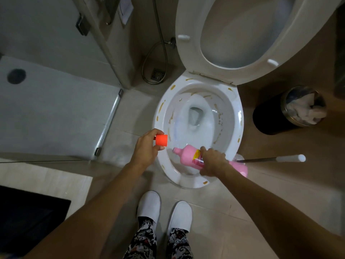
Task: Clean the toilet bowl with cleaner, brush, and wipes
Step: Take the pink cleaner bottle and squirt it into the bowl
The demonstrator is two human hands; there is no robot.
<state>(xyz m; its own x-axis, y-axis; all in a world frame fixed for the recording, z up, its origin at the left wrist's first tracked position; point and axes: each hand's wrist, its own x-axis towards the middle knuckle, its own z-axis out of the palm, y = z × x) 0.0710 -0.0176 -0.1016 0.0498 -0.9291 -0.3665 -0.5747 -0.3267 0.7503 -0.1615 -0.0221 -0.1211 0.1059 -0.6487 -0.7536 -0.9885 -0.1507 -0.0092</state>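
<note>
So the pink cleaner bottle point(188, 156) is sitting low-centre in the frame, tipped right over the near edge of the toilet bowl point(235, 109). Its long axis runs roughly sideways across the picture: open neck pointing toward the left and slightly up, base poking out to the right behind the wrist. The mouth is over the inside of the rim on the near-left side, so anything coming out should land on that inner wall (can't actually make out a stream, too blurry there).

The right hand point(212, 163) has its grip wrapped round the bottle's middle, fingers curled over the label. The left hand point(147, 146) is just beside the neck, to its left, pinching the orange cap point(161, 140) between thumb and fingers, so that hand is the nearer one to the opening when the cap needs to go back on.

What the next bit hangs on, I reckon: the yellowish smears go all round the rim and the neck only covers the near-left stretch, so the bottle has to travel round with the neck kept pointing inward.

Further out: the brush handle point(272, 159) lies on the floor right of the bowl, near the right hand, and a black bin point(270, 118) sits at centre-right with crumpled white paper in it.
</note>
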